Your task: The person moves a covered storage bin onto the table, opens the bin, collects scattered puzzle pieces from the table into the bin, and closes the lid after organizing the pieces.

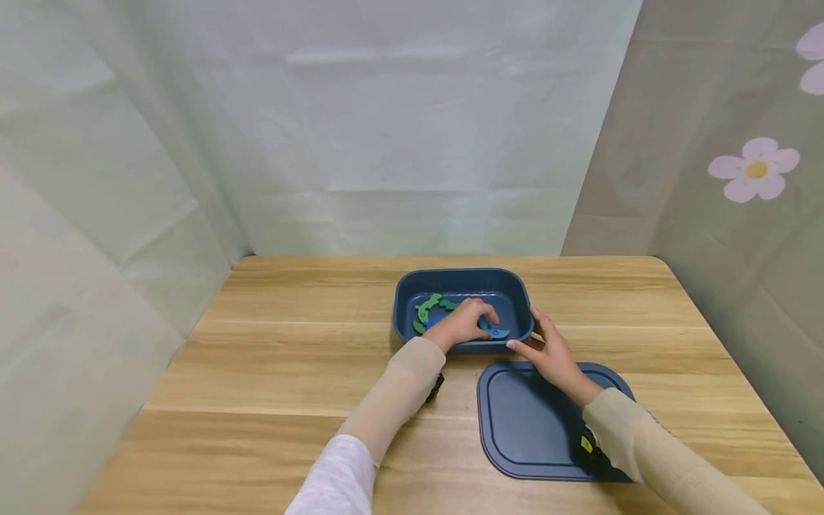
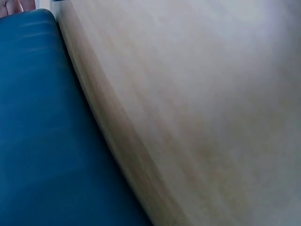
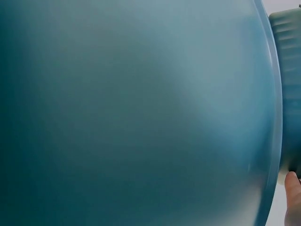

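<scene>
A dark blue box [image 1: 460,276] stands on the wooden table, with green flat pieces [image 1: 428,307] and a blue flat piece [image 1: 497,331] inside. My left hand [image 1: 481,320] reaches into the box, its fingers curled round the blue piece. My right hand [image 1: 526,332] rests against the box's near right corner, thumb along the front wall, fingers straight up the side. The left wrist view shows only the box's outer wall [image 2: 37,122] and the table. In the right wrist view the lid [image 3: 141,113] fills the frame, with a fingertip [image 3: 292,197] at the lower right.
The box's flat blue lid [image 1: 528,422] lies on the table [image 1: 270,357] just in front of the box, under my right forearm. Pale curtains close in the table at the back and both sides.
</scene>
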Action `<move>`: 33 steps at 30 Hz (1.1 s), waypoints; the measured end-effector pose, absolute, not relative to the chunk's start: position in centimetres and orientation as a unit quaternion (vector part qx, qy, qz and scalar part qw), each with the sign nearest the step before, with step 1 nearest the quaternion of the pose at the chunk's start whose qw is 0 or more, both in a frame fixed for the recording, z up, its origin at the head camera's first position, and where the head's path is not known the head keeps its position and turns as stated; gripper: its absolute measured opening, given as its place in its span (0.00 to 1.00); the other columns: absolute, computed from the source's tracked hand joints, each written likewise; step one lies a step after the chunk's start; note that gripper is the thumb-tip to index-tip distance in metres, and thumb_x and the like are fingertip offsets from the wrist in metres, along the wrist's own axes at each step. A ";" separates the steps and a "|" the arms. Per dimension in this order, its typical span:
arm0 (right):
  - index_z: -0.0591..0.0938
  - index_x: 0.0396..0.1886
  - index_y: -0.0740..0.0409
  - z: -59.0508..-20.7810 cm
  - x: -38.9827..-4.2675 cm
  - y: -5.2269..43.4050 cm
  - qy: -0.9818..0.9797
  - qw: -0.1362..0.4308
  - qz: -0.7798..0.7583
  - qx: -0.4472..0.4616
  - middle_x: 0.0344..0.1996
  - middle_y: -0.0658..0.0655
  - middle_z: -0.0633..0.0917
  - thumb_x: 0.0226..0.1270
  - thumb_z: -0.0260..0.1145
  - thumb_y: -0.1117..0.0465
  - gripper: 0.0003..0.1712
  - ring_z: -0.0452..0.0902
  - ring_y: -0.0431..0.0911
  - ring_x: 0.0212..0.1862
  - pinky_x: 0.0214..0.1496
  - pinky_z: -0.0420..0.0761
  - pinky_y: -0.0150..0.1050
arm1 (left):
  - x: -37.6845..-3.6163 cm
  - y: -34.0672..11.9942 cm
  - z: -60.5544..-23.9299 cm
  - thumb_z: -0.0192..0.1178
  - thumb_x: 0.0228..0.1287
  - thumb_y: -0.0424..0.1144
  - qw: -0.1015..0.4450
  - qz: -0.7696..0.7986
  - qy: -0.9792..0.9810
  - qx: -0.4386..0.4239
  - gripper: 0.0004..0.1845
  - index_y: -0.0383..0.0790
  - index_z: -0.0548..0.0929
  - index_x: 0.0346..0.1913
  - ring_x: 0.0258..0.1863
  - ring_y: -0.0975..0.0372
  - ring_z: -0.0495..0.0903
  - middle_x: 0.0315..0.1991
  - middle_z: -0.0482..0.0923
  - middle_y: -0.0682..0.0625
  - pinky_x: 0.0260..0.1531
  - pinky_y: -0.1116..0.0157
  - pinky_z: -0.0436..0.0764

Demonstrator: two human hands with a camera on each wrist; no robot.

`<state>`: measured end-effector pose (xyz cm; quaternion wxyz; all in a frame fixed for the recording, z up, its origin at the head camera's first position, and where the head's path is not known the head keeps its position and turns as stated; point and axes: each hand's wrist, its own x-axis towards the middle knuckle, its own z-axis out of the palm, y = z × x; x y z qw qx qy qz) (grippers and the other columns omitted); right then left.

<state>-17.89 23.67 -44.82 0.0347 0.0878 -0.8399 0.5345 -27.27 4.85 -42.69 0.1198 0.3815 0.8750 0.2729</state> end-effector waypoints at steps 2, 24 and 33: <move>0.49 0.73 0.68 -44.8 -17.9 23.7 -0.840 0.037 0.533 0.089 0.68 0.72 0.59 0.63 0.66 0.61 0.48 0.62 0.66 0.66 0.61 0.70 0.55 | -27.3 4.8 -42.7 0.66 0.57 0.32 0.120 0.277 0.875 0.379 0.12 0.39 0.84 0.46 0.53 0.56 0.73 0.48 0.80 0.47 0.56 0.62 0.72; 0.43 0.74 0.68 -44.2 -19.1 23.6 -0.877 -0.017 0.476 0.071 0.70 0.73 0.56 0.66 0.64 0.53 0.51 0.60 0.68 0.67 0.59 0.71 0.57 | -27.1 3.0 -42.2 0.58 0.66 0.37 0.006 0.363 0.878 0.312 0.13 0.37 0.80 0.50 0.53 0.54 0.73 0.52 0.75 0.46 0.53 0.58 0.75; 0.48 0.74 0.68 -43.4 -18.8 23.5 -0.885 -0.002 0.458 0.087 0.71 0.73 0.55 0.67 0.63 0.56 0.47 0.55 0.68 0.69 0.64 0.62 0.64 | -26.0 2.6 -41.0 0.56 0.68 0.38 0.037 0.494 0.828 0.264 0.13 0.36 0.79 0.52 0.53 0.55 0.74 0.50 0.75 0.45 0.53 0.59 0.76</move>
